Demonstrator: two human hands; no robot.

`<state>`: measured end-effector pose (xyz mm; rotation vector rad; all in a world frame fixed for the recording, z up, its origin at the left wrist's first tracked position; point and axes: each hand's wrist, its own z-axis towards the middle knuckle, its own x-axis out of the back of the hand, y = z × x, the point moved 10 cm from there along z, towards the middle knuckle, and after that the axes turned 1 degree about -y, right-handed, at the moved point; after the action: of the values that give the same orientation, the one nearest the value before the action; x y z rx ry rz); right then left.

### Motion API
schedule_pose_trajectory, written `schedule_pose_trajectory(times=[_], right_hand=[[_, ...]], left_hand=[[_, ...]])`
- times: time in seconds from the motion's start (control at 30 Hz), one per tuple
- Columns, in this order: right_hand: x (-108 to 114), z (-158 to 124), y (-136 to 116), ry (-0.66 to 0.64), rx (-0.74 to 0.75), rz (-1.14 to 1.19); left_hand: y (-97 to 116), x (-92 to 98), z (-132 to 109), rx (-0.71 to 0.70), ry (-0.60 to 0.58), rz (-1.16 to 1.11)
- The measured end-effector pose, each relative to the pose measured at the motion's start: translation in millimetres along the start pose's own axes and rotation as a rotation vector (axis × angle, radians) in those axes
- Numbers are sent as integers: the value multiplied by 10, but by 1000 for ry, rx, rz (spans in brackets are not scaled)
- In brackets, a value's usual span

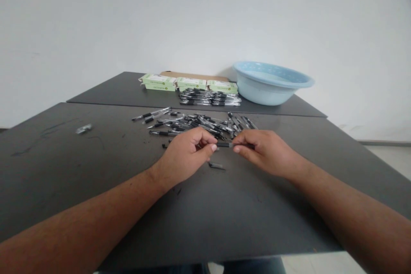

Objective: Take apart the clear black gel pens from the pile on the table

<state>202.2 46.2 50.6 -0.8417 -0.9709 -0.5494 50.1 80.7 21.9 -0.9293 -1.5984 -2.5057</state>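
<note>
Between my two hands lies a pen [224,144] with a dark grip, held level just above the table. My left hand [192,150] pinches its left end between thumb and fingers. The right end is pinched by my right hand [261,150], whose fingers cover part of the barrel. Just below them a loose pen cap [217,165] rests on the table. Beyond my hands spreads a loose heap of pens and pen parts [199,123], partly hidden behind my left hand.
Stacked pens [210,97] lie in front of several green boxes [191,83] at the back. A light blue basin [272,87] stands at the back right. On the left of the dark table [96,171] is a small crumpled clear piece [84,128].
</note>
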Motion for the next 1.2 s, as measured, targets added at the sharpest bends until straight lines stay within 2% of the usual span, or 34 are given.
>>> schedule_pose_trajectory(times=[0.1,0.23,0.37,0.53,0.67,0.83,0.97,1.1,1.2], right_hand=[[-32,3,15,-31,-17,6],[8,1,59,24,-49,26],[-58,4,26,-38,-10,4],[-12,6,57,12,-43,31],[-71,4,51,-45,-40,16],[-18,-4,94,13,-78,70],[-91,5,72,-58,-49,34],[-73,6,108,-22,-71,63],[-115,0,99,-63,-57,44]], left_hand=[[17,2,1,-10,0,12],[3,-1,-1,3,-5,-23],[-18,-13,-7,7,-13,-26],[-15,-12,-3,-5,-7,-1],[-8,-15,-3,-12,-13,2],[-4,10,0,-16,9,34],[2,2,0,-19,0,22],[-12,-3,-1,-10,3,-7],[-24,-12,2,-10,2,-16]])
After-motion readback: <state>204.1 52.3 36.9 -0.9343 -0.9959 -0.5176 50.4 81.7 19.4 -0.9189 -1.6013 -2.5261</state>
